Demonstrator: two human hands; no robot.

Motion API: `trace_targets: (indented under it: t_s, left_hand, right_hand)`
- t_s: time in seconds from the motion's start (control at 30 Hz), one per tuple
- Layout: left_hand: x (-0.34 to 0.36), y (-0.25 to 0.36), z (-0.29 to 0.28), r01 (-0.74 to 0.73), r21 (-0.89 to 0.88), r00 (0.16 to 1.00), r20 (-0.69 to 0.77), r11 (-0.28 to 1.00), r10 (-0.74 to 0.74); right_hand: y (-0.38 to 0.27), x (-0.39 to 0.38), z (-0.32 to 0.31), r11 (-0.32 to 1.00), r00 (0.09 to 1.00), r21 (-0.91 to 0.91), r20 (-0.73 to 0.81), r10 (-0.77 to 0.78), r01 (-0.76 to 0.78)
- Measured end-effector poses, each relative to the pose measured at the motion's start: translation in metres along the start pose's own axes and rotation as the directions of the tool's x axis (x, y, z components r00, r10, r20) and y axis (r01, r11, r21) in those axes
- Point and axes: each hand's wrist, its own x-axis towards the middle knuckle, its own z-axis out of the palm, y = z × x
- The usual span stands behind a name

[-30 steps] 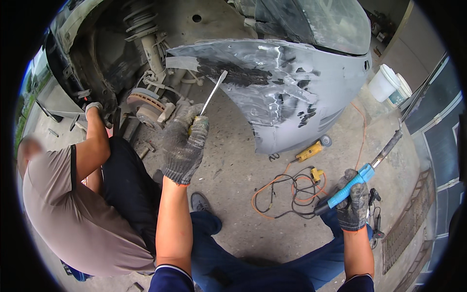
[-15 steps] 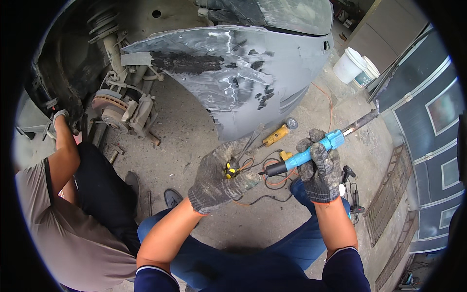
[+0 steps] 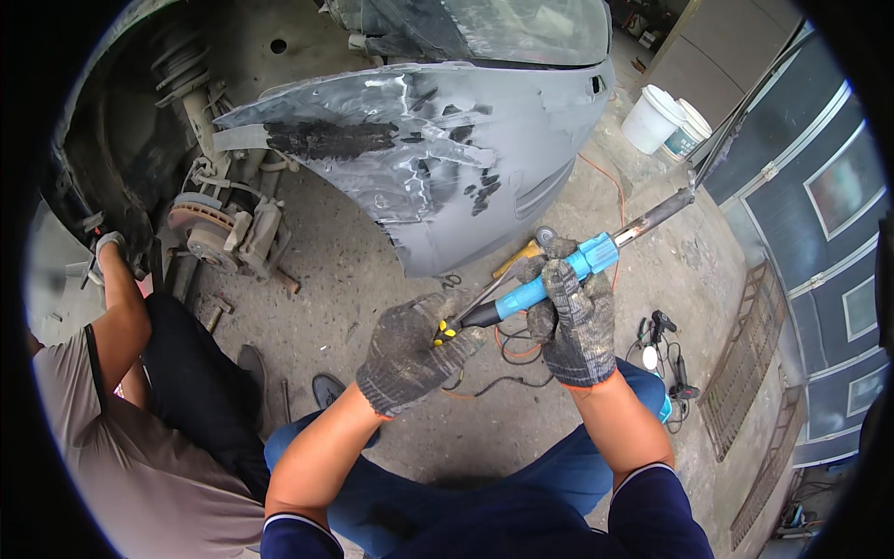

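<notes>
Left hand (image 3: 410, 349): grip closed on yellow-handled screwdriver (image 3: 444, 333), near the black end of the blue tool (image 3: 523, 295). Right hand (image 3: 575, 321): grip clasped around the tool's blue body.

The grey fender (image 3: 484, 177) blocks the hands (image 3: 582, 321) ahead; rightward, concrete floor (image 3: 694, 270) gives room.

Right fingers (image 3: 566, 284) wrap a blue tool (image 3: 596, 254) — left fingers (image 3: 454, 354) hold a yellow-marked screwdriver (image 3: 448, 332).
</notes>
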Motion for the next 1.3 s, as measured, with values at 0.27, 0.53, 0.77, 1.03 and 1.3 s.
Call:
trace_targets:
  t_s: [0.27, 0.53, 0.77, 1.03, 1.3]
  left_hand:
    - [-0.004, -0.005, 0.002, 0.057, -0.045, 0.998, -0.024, 0.997, -0.059]
    - [0.001, -0.005, 0.000, -0.026, 0.050, 1.000, 0.000, 0.998, 0.026]
    - [0.003, 0.010, -0.009, 0.249, -0.252, 0.961, 0.186, 0.935, -0.206]
    - [-0.001, 0.001, 0.011, -0.034, -0.063, 0.999, -0.040, 0.997, 0.031]
    - [0.006, -0.035, -0.045, -0.190, -0.514, 0.791, -0.584, 0.836, -0.180]
  right_hand:
    - [0.004, 0.001, -0.002, 0.999, 0.999, 0.038, 0.053, -0.004, 0.002]
    - [0.008, -0.004, 0.003, 0.995, 0.991, 0.085, 0.132, 0.039, -0.051]
    - [0.015, -0.003, 0.005, 0.990, 0.991, 0.120, 0.115, 0.065, -0.079]
    - [0.024, -0.017, -0.024, 0.987, 0.990, -0.077, 0.010, -0.139, 0.139]
    - [0.029, -0.010, -0.085, 0.936, 0.960, -0.221, 0.012, -0.280, 0.276]
